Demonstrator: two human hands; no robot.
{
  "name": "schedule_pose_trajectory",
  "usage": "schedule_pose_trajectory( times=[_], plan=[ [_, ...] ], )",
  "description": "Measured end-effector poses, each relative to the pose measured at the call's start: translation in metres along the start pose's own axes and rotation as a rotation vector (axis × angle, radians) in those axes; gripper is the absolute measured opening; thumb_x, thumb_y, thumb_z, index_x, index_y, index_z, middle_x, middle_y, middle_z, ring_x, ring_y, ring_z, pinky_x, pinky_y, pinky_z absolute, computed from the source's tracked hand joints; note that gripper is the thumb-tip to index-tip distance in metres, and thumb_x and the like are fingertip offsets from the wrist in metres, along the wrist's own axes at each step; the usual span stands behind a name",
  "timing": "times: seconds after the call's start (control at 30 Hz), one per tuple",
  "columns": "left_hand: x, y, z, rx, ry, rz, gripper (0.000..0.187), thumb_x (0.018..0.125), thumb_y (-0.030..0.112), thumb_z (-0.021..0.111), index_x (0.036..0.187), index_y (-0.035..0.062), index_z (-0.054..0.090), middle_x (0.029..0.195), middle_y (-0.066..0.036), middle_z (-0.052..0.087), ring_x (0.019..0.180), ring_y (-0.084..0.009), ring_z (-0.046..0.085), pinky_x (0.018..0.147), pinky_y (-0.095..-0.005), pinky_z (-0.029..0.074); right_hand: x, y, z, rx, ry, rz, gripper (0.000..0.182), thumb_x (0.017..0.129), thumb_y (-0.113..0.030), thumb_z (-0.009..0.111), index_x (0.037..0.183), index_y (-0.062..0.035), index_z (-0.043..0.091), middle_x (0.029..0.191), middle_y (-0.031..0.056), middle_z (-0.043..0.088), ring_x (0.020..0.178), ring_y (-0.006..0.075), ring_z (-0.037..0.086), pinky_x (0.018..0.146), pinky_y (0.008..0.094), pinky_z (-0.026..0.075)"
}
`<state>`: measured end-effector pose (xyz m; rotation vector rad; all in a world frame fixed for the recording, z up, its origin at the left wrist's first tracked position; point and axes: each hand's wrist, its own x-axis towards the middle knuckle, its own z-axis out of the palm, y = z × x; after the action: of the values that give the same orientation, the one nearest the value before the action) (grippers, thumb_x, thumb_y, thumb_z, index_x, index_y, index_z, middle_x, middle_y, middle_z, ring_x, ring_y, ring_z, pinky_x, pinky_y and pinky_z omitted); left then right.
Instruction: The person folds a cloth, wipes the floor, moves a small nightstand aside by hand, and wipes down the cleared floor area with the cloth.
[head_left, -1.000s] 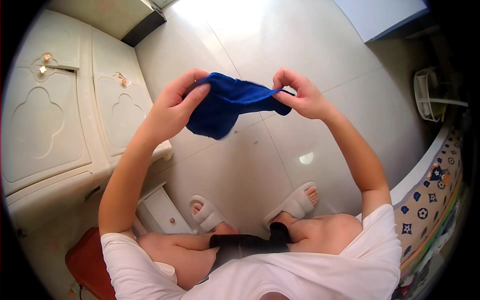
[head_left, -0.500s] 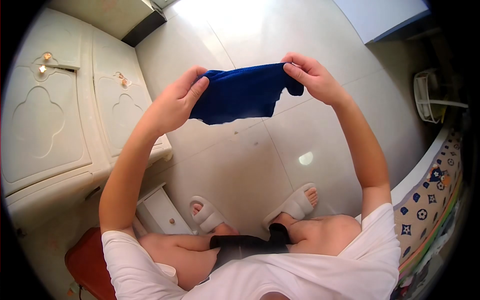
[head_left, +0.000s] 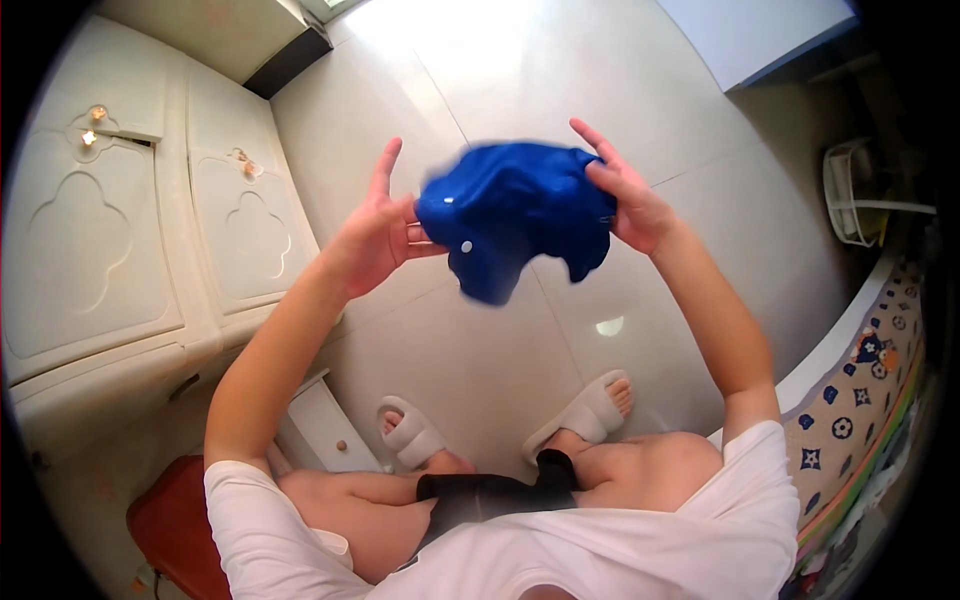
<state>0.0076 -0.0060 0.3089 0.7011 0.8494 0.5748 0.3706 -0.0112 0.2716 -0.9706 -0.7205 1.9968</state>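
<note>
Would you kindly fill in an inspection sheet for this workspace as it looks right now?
Surface: pale glossy tiled floor, bare below the hands.
Job's things: bunched blue terry cloth held in the air, blurred.
Clutter: small white drawer unit; red stool.
Grips: left hand and right hand press the cloth from either side, fingers partly spread.
Cables: nothing seen.
Surroundings: cream moulded plastic cabinet on the left; white wire basket and patterned bed sheet on the right; white slippers on the feet.
</note>
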Motion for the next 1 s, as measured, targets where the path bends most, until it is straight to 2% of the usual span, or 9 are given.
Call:
schedule_pose_trajectory(
  times=[0.03,0.13,0.17,0.27,0.57,0.7,0.8,0.9,1.0],
  plan=[
    [-0.002,-0.001,0.004,0.036,0.055,0.003,0.109,0.1,0.016,0.072,0.173,0.0251,-0.009,0.123,-0.017,0.069,0.108,-0.0268,0.071,0.11,-0.0493,0.052,-0.003,-0.002,0.0,-0.063,0.069,0.019,0.09,0.096,-0.025,0.08,0.171,-0.0206,0.028,0.136,0.0121,0.063,0.124,0.0226,0.063,0.112,0.0394,0.05],
    [0.006,-0.002,0.0,0.074,0.091,0.015,0.103,0.095,0.011,0.074,0.174,0.0294,0.01,0.127,-0.017,0.066,0.124,-0.0289,0.065,0.114,-0.051,0.048,-0.01,-0.009,-0.005,-0.162,0.076,0.044,0.088,0.091,-0.013,0.081,0.167,-0.0193,0.037,0.115,0.0077,0.069,0.112,0.0176,0.066,0.105,0.0345,0.054],
    [0.005,-0.003,0.002,0.027,0.112,0.003,0.095,0.093,0.009,0.074,0.172,0.0225,0.023,0.132,-0.021,0.063,0.131,-0.031,0.061,0.115,-0.0517,0.048,-0.01,-0.014,-0.005,-0.182,0.043,0.044,0.086,0.09,-0.01,0.08,0.166,-0.0187,0.04,0.109,0.0062,0.07,0.108,0.0161,0.067,0.102,0.033,0.055],
    [0.011,-0.012,0.0,-0.08,0.069,-0.04,0.091,0.091,0.007,0.072,0.17,0.0175,0.028,0.136,-0.019,0.063,0.13,-0.0325,0.061,0.117,-0.0526,0.046,-0.017,-0.029,0.009,-0.293,-0.056,-0.066,0.08,0.089,-0.005,0.078,0.162,-0.0152,0.046,0.102,0.0037,0.071,0.105,0.0134,0.067,0.101,0.0316,0.056],
    [0.018,-0.016,-0.006,-0.085,-0.041,0.003,0.071,0.091,0.005,0.074,0.158,0.0095,0.052,0.129,-0.015,0.065,0.124,-0.0276,0.064,0.112,-0.044,0.051,-0.015,-0.05,0.006,-0.569,-0.045,-0.232,0.06,0.088,-0.003,0.073,0.147,-0.0095,0.062,0.11,0.0052,0.071,0.1,0.0143,0.069,0.099,0.0294,0.058],
    [0.015,-0.005,-0.006,0.283,0.005,0.07,0.071,0.079,0.009,0.093,0.145,0.0062,0.066,0.126,-0.01,0.068,0.117,-0.0211,0.064,0.104,-0.0369,0.054,-0.019,-0.059,0.003,-0.714,-0.018,-0.082,0.062,0.083,-0.007,0.082,0.142,-0.0099,0.066,0.124,0.0062,0.07,0.109,0.0176,0.067,0.1,0.0348,0.058],
    [0.008,0.003,0.009,1.06,0.11,0.264,0.054,0.079,0.008,0.091,0.13,0.0119,0.077,0.123,-0.01,0.071,0.109,-0.0284,0.069,0.097,-0.0348,0.056,-0.02,-0.055,0.007,-0.799,-0.046,-0.056,0.067,0.078,-0.006,0.086,0.142,-0.0105,0.066,0.128,0.0067,0.07,0.115,0.0203,0.067,0.102,0.0357,0.057],
    [0.007,0.001,0.011,1.199,0.307,0.238,0.033,0.077,0.01,0.09,0.109,0.0153,0.083,0.121,-0.013,0.071,0.11,-0.0336,0.067,0.091,-0.0369,0.057,-0.012,-0.03,0.006,-1.024,-0.086,-0.121,0.069,0.075,-0.001,0.085,0.141,-0.0142,0.066,0.129,0.0094,0.07,0.117,0.0236,0.067,0.101,0.0354,0.057],
    [0.003,0.006,0.02,1.513,0.486,0.478,0.017,0.077,0.013,0.089,0.093,0.0157,0.082,0.121,-0.011,0.07,0.115,-0.0358,0.064,0.098,-0.0461,0.052,-0.01,-0.018,0.018,-1.118,-0.014,-0.078,0.066,0.075,0.002,0.08,0.138,-0.0131,0.067,0.122,0.0096,0.073,0.108,0.0223,0.07,0.098,0.034,0.058]
  ],
)
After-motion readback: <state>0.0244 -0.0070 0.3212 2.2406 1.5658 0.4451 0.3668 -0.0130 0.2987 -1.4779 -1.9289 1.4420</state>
